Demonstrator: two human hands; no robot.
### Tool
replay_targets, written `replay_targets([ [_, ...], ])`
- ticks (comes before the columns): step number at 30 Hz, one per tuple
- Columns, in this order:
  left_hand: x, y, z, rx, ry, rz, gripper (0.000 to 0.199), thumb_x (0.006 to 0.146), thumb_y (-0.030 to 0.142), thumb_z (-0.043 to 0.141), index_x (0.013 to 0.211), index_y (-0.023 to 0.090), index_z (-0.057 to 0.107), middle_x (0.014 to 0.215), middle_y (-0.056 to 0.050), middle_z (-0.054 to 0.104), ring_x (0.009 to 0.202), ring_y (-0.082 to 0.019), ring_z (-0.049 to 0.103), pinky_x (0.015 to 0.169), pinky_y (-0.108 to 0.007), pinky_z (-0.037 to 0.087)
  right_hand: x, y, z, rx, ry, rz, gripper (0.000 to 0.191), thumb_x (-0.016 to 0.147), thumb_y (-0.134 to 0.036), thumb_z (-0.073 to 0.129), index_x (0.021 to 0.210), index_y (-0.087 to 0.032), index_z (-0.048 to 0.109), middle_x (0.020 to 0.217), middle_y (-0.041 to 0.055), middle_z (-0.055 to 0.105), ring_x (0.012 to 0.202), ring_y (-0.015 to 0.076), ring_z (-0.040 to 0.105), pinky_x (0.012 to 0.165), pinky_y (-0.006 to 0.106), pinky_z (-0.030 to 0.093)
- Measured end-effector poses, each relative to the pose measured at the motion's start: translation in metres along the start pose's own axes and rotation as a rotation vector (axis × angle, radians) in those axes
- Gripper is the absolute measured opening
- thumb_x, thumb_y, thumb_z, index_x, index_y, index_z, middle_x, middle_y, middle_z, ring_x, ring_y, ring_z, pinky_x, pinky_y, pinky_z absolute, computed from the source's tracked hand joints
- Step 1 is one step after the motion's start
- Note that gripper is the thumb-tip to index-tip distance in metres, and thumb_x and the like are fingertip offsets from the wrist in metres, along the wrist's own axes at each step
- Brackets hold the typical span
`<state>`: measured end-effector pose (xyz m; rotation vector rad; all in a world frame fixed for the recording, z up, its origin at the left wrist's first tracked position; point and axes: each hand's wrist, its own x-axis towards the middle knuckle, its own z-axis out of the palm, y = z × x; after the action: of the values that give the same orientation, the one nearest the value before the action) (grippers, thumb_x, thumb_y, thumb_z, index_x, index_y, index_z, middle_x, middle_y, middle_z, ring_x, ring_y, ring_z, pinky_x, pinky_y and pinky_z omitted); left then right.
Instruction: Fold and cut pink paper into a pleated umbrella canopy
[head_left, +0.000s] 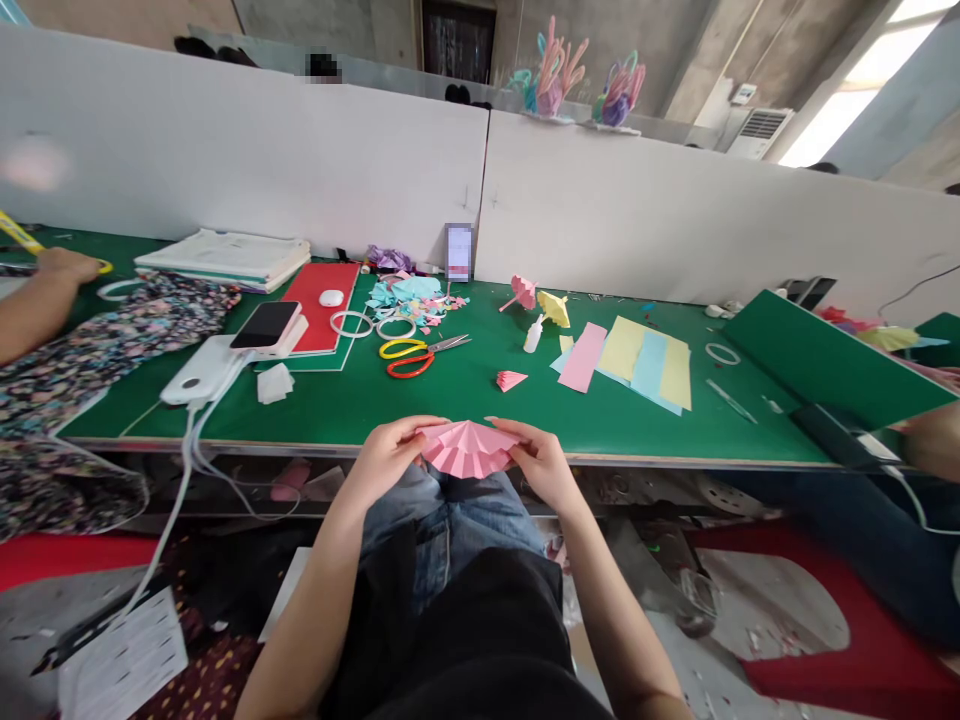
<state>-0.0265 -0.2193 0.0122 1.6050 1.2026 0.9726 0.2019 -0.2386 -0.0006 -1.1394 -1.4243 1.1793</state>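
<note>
A pleated pink paper (469, 449), spread like a fan, is held above my lap at the table's front edge. My left hand (394, 450) pinches its left end, and my right hand (536, 455) pinches its right end. Beyond it on the green table lies a small folded pink paper piece (511, 380). Scissors (414, 357) with yellow and red handles lie to the left of that piece. A small white glue bottle (533, 335) stands near a pink paper umbrella (523, 292) and a yellow one (554, 308).
Coloured paper sheets (637, 362) lie on the right. Paper scraps (409, 295), a red folder (324, 300), a phone (267, 325) and a cabled power bank (201, 370) are on the left. Other people's arms show at both sides. A white partition (337, 170) stands behind.
</note>
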Motion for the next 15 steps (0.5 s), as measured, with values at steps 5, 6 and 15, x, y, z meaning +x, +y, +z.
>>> replay_targets([
  [5,0.002,0.004,-0.015,0.019,-0.187,-0.033,0.028,0.078,0.026,0.056,0.100,0.020,0.072,0.090,-0.006,0.073,0.050,-0.012,0.057,0.051,-0.023,0.048,0.004,-0.007,-0.018,-0.001,-0.156,0.019,0.037,0.074,-0.016,0.051,0.107,-0.016,0.068,0.108,0.0080,0.070,0.063,0.0114,0.065,0.057,0.025,0.056],
  [6,0.003,0.005,-0.016,0.010,-0.210,-0.043,0.028,0.078,0.027,0.057,0.100,0.019,0.072,0.093,-0.007,0.073,0.050,-0.012,0.058,0.051,-0.023,0.049,0.005,-0.008,-0.019,-0.011,-0.173,0.018,0.037,0.075,-0.017,0.052,0.108,-0.016,0.068,0.106,0.0083,0.071,0.063,0.0119,0.065,0.057,0.025,0.055],
  [15,0.010,0.010,-0.008,-0.027,-0.258,-0.095,0.029,0.077,0.026,0.059,0.103,0.018,0.070,0.063,-0.004,0.068,0.053,-0.017,0.063,0.048,-0.022,0.049,0.011,-0.010,0.001,-0.155,-0.179,-0.074,0.033,0.077,-0.020,0.057,0.109,-0.018,0.065,0.105,0.0067,0.068,0.098,0.0206,0.061,0.084,0.034,0.047],
])
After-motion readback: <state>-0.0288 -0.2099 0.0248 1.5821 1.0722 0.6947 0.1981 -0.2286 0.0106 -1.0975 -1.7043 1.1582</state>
